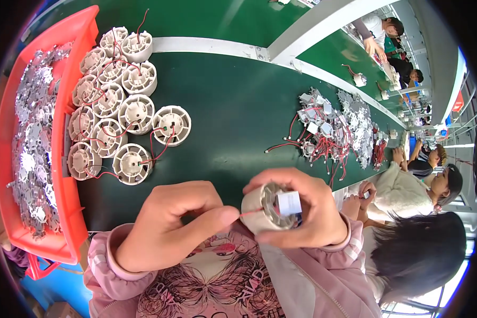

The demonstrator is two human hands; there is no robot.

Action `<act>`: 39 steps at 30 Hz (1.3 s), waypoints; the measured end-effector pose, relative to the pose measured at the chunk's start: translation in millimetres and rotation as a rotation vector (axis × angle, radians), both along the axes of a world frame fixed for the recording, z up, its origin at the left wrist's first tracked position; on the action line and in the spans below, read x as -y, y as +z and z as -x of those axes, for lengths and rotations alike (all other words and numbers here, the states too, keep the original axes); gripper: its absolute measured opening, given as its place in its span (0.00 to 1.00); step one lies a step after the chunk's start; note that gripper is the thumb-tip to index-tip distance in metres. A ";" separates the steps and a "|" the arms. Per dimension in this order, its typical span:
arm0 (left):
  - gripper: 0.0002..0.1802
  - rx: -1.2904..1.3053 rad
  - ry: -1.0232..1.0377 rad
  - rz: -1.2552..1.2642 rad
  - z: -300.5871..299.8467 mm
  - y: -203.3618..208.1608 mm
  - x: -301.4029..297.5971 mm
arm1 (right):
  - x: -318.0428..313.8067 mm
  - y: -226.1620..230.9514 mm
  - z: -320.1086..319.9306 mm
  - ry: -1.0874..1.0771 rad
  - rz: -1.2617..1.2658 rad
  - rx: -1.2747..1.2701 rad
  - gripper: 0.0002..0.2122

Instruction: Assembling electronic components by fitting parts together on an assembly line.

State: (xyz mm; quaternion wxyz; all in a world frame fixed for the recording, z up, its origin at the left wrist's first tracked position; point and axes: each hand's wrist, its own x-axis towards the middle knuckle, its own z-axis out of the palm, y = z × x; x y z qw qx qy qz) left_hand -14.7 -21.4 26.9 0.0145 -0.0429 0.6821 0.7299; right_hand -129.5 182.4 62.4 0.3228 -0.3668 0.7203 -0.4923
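Note:
A round white plastic housing [255, 208] with ribs inside is held in front of my chest by my right hand [318, 209], fingers wrapped round its side. A small white block-shaped part [289, 203] shows at its open face; how it is seated is hard to tell. From the housing's left side a thin red wire [250, 213] runs to my left hand [177, 217]. That hand is closed, with thumb and forefinger pinching at the wire's end. Ahead on the left stand several similar white housings [134, 163] with red and black wires.
A red bin [71, 212] of flat metal pieces [34, 132] is at the left. On the green table [222, 122] to the right lie a heap of wired white connectors [323, 127] and thin metal plates [358, 119]. A white frame bar [206, 46] crosses behind. People sit along the right side.

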 end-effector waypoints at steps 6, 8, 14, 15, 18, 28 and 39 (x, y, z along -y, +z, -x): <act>0.22 -0.345 -0.012 -0.806 5.1 8.0 -19.7 | -3.5 28.0 -3.7 0.158 -0.029 0.080 0.29; 0.22 -0.278 -0.049 -0.927 0.3 6.9 -24.3 | -5.7 28.7 -5.3 0.175 -0.045 0.104 0.29; 0.18 -0.145 -0.138 -1.123 -14.7 -0.7 -25.0 | -5.7 19.7 -14.3 0.151 0.076 0.041 0.30; 0.18 -0.144 -0.136 -1.121 -13.4 2.0 -27.0 | -5.2 18.7 -15.4 0.137 0.066 0.007 0.30; 0.14 -0.280 0.549 -0.211 0.8 20.1 -30.8 | -3.0 24.5 -16.5 0.019 0.043 0.204 0.31; 0.25 0.095 -0.278 -0.272 -2.8 28.2 -13.4 | 17.1 31.6 -12.8 0.204 0.119 -0.220 0.38; 0.25 0.185 -0.385 -0.743 -0.8 30.7 -7.9 | 23.6 30.8 -12.4 0.061 0.044 1.064 0.44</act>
